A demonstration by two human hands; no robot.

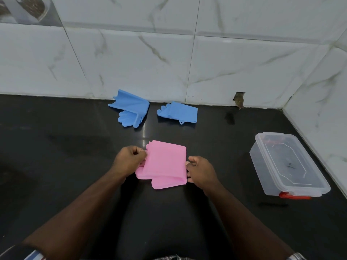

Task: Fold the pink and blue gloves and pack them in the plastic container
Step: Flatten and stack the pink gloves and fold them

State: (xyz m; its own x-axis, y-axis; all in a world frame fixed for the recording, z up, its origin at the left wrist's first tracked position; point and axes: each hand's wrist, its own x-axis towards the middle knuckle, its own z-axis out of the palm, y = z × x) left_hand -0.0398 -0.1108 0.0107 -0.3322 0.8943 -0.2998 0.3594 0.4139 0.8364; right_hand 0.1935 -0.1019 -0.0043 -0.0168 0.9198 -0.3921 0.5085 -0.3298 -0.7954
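Black counter (pixel 75 147) against a marble-tiled wall (pixel 150 62). Pink gloves (pixel 165 164): folded stack at centre, one lying over the other. Left hand (pixel 129 160): fingers closed, pinching the stack's left edge. Right hand (pixel 201 170): fingers curled, gripping its right edge. Blue gloves, two: one (pixel 131 109) and another (pixel 178 112), folded, apart, near the wall. Container (pixel 287 166): clear plastic, lidded, red latch, at right, well apart from the gloves.

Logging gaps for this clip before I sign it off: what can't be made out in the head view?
- pink gloves: whether one or two; the folded top layer hides what lies under it.
- left hand and right hand: fingertips curled behind the pink edges, so the exact grip is hidden.
- plastic container: lid on, contents unclear through hazy plastic.
- Wall hole: too small to identify.
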